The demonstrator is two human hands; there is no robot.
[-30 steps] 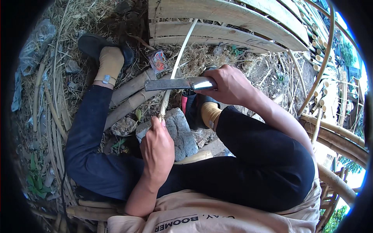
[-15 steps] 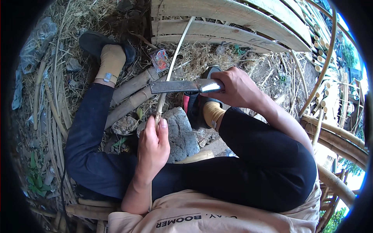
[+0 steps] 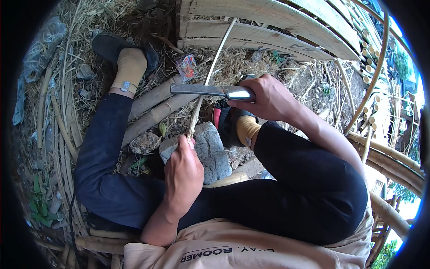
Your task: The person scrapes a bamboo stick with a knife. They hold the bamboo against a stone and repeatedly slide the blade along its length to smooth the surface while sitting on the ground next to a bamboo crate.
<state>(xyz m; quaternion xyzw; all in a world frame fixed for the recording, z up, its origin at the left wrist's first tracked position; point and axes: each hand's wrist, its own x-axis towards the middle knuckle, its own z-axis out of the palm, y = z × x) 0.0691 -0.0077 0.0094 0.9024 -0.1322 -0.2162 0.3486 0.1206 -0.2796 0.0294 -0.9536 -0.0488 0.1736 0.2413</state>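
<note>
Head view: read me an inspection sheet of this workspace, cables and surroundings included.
Surface: straw-strewn dirt ground
Job's things: pale stick; knife, blade crossing over it, contact unclear
Clutter: grey rock, small wrapper, crumpled clear plastic
Hands: left hand grips the stick's near end; right hand grips the knife's handle
Cables: thin dark cord, lower left
Surroundings: slatted wooden panel, stacked bamboo poles

I'm in what looks like an outdoor bamboo-working yard: straw-littered dirt ground (image 3: 125, 13) spreads across the upper left of the frame, and cut bamboo poles (image 3: 369, 56) pile up at upper right. Daylight and green foliage (image 3: 387, 254) show along the right edge.
</note>
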